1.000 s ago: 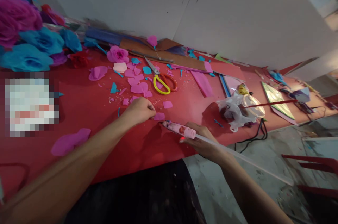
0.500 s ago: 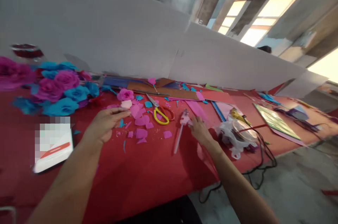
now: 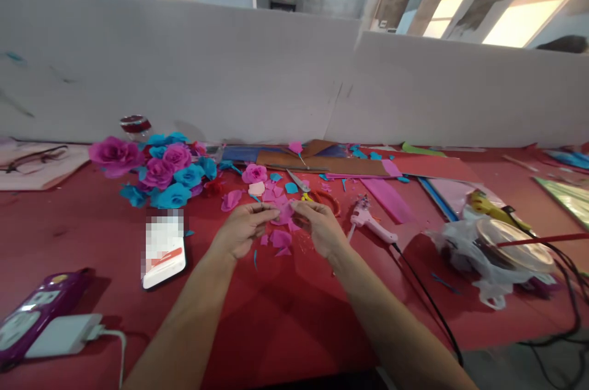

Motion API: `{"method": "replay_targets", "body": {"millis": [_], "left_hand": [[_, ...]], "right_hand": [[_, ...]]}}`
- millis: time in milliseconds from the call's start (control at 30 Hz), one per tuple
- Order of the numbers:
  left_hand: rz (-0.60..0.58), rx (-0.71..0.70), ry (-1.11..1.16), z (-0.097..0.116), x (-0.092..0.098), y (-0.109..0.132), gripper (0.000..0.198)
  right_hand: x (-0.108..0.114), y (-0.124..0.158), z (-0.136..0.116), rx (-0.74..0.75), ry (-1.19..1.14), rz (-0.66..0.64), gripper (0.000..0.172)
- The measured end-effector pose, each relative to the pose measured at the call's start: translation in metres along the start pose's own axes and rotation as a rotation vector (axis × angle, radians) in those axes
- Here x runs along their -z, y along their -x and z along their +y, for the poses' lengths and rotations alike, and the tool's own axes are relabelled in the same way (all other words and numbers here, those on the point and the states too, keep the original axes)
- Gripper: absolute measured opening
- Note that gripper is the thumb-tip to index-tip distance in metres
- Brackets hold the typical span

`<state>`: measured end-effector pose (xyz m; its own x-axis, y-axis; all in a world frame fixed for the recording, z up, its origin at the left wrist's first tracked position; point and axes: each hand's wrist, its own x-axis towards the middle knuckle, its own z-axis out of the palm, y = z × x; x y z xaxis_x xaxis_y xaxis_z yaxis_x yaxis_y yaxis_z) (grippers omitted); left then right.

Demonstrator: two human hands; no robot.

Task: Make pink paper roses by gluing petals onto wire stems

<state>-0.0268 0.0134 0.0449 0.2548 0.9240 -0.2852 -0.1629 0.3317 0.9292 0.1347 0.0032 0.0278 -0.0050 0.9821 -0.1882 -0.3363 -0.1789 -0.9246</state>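
- Head view: both bare hands meet over the red tabletop (image 3: pixel 276 328), with a pink paper petal (image 3: pixel 286 213) between their fingertips; clock directions below are taken from this petal.
- Left hand (image 3: pixel 240 229): at 9 o'clock, thumb and forefinger pinched together on the near edge of the petal, the other fingers curled under.
- Right hand (image 3: pixel 321 227): at 3 o'clock, thumb and forefinger likewise grasping the petal's opposite edge; exactly how much paper lies under each fingertip cannot be told.
- Loose pink pieces (image 3: pixel 280 239): at 6 o'clock, flat on the tabletop just below the fingertips, touching neither hand as far as shows.
- Scissors (image 3: pixel 298 181): at 1 o'clock, blades pointing away, handles partly hidden behind the right hand.
- Pink glue gun (image 3: pixel 373 222): at 3 o'clock, beyond the right hand and apart from it.
- Pink paper rose (image 3: pixel 254 173): at 11 o'clock.
- Phone (image 3: pixel 166 261): at 8 o'clock, past the left hand.
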Motion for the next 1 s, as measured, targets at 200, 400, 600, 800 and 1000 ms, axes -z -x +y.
{"method": "replay_targets", "body": {"millis": [200, 400, 600, 800, 1000], "left_hand": [[0.0, 0.0, -0.096, -0.009, -0.005, -0.003, 0.025], [0.007, -0.144, -0.304, 0.0, -0.012, 0.012, 0.036], [-0.17, -0.026, -0.323, 0.0, -0.025, 0.021, 0.064], [-0.208, 0.028, -0.319, -0.003, -0.024, 0.016, 0.043], [-0.23, 0.023, -0.304, -0.004, -0.022, 0.013, 0.035]], "right_hand": [[0.014, -0.001, 0.003, 0.004, -0.009, 0.053, 0.019], [0.029, -0.006, -0.005, 0.029, 0.028, 0.043, 0.02], [0.033, -0.001, -0.014, 0.07, 0.089, -0.025, 0.018], [0.037, 0.002, -0.018, 0.107, 0.136, -0.127, 0.015], [0.035, 0.004, -0.019, 0.127, 0.153, -0.142, 0.013]]}}
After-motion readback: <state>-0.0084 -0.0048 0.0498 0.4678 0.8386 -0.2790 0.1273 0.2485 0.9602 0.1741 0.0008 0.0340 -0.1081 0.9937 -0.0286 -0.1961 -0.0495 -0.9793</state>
